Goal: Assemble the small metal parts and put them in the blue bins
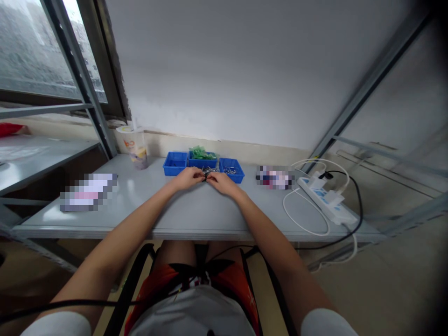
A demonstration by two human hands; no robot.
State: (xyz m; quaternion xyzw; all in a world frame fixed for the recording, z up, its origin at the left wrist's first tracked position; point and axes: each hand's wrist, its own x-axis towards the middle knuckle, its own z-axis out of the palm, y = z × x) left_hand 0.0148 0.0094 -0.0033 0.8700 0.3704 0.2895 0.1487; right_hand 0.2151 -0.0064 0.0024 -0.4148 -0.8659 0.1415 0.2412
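Small metal parts [209, 171] lie heaped on the grey table [196, 210], just before three blue bins [175, 164]. Left hand [189, 178] and right hand [221, 181] meet at the heap, fingers curled, pinching something too small to identify. Seemingly mid-assembly; the next move would call for fine fingertip alignment.

A plain pale wall [252, 70] is rising behind the grey surface [196, 210], with a tan strip running along its foot. Daylight is coming in through a dark-framed window [42, 51] at upper left. Grey metal struts [367, 84] are slanting up on the right, and a beige floor [392, 289] is showing below.
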